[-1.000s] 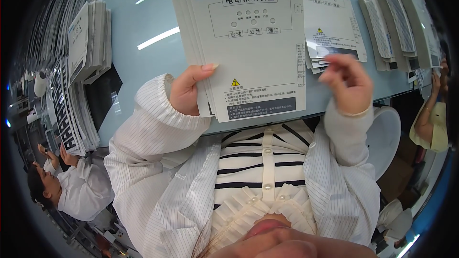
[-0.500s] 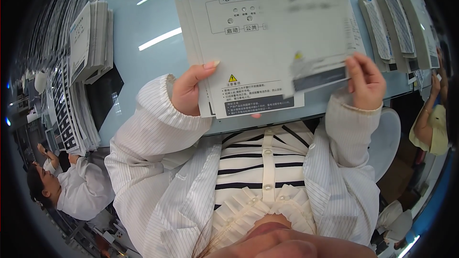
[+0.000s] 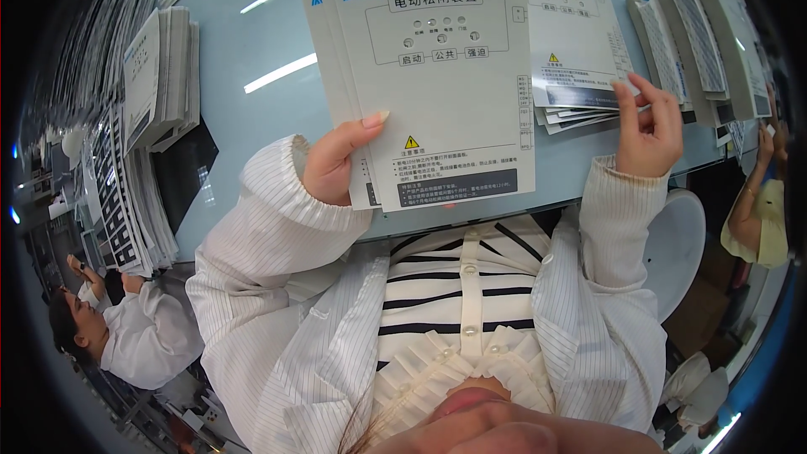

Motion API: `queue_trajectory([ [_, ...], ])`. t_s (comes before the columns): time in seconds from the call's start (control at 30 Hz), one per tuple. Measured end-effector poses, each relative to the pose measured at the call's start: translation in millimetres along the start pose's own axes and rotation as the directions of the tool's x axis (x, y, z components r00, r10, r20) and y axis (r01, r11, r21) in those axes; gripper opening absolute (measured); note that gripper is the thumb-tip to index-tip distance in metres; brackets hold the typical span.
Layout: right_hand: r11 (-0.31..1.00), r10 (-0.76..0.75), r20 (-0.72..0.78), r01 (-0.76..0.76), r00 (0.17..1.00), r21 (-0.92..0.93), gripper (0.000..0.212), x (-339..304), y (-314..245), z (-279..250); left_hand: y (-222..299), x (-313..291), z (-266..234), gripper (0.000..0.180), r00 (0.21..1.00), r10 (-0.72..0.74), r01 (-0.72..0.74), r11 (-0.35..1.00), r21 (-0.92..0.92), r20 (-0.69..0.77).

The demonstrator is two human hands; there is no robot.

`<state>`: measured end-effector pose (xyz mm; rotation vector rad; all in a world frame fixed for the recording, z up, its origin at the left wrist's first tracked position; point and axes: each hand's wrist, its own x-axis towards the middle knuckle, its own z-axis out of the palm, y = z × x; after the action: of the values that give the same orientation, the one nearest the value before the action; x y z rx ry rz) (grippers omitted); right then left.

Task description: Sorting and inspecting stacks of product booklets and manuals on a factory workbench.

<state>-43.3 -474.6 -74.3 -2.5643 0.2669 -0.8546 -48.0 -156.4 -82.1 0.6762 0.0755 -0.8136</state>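
Observation:
My left hand (image 3: 338, 161) grips a few light-grey printed panels (image 3: 458, 101) by their lower left edge, thumb on top, fingers mostly hidden behind. They are slightly fanned; the front one shows a blue heading, a diagram, a yellow warning triangle and a dark band. To their right lies an uneven stack of similar panels (image 3: 580, 50), partly covered by the held ones. My right hand (image 3: 649, 130) is beside that stack's lower right corner, thumb and fingers apart with nothing visible between them.
On the left of the glossy pale-blue table (image 3: 252, 109) stand another pile of grey panels (image 3: 160, 67) and long rows of stacked sheets (image 3: 92, 42). White box-like units (image 3: 727, 34) line the far right. A person (image 3: 139, 332) sits at the left; another person's arm (image 3: 748, 193) shows at the right.
My right hand has let go of a panel, which was blurred in motion and now rests on the right stack. The front panel in my left hand is fully uncovered.

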Motion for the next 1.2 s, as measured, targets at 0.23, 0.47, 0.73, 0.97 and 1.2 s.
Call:
queue_trajectory([
  [0.23,0.656,-0.241,0.703,-0.421,0.669,0.626,0.01,-33,-41,-8,3,2,5,0.048,1.0,-0.002,0.001,0.997,0.076,0.01],
  [0.47,0.497,-0.009,0.815,-0.705,0.58,0.507,0.013,-32,-41,-11,-1,2,-5,0.047,0.999,-0.002,0.001,1.0,0.015,0.038],
  [0.73,0.614,0.235,0.254,-0.346,0.938,0.71,0.022,5,31,9,-4,5,-1,0.046,0.994,0.043,-0.049,0.998,-0.048,-0.105],
  [0.97,0.998,0.049,-0.019,-0.05,0.999,-0.027,0.026,8,0,3,-1,5,9,0.045,0.998,0.057,-0.058,0.996,-0.065,-0.009],
  [1.2,0.789,-0.102,0.481,-0.224,0.871,0.572,0.022,-20,-33,-11,-2,5,6,0.044,0.998,0.061,-0.06,0.998,0.034,-0.029],
])
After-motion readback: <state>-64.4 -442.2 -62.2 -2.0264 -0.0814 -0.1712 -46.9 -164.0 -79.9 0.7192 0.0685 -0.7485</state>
